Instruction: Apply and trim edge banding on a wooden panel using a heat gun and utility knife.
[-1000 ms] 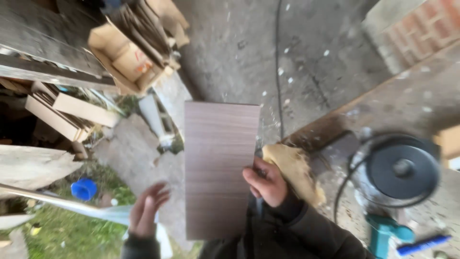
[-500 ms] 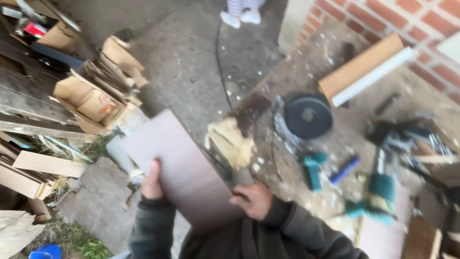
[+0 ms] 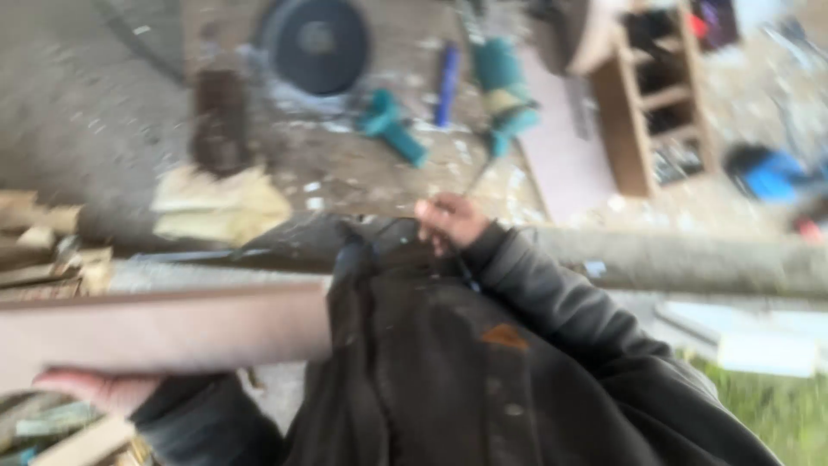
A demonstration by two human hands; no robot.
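At the lower left of the head view, a long brown board [image 3: 164, 332] is being held flat from beneath by the left hand [image 3: 99, 388], fingers wrapped under its edge. The right hand [image 3: 450, 220] is being kept curled against the dark jacket [image 3: 448, 362]; whether anything is being gripped there cannot be told. A round saw disc [image 3: 315, 43] and teal tools [image 3: 392, 128] are lying on the table [image 3: 345, 173] beyond.

Brown board [image 3: 164, 332]: left end cut off by frame; covers left hand [image 3: 99, 388] fingers. Whole view motion-blurred; bench tools indistinct.
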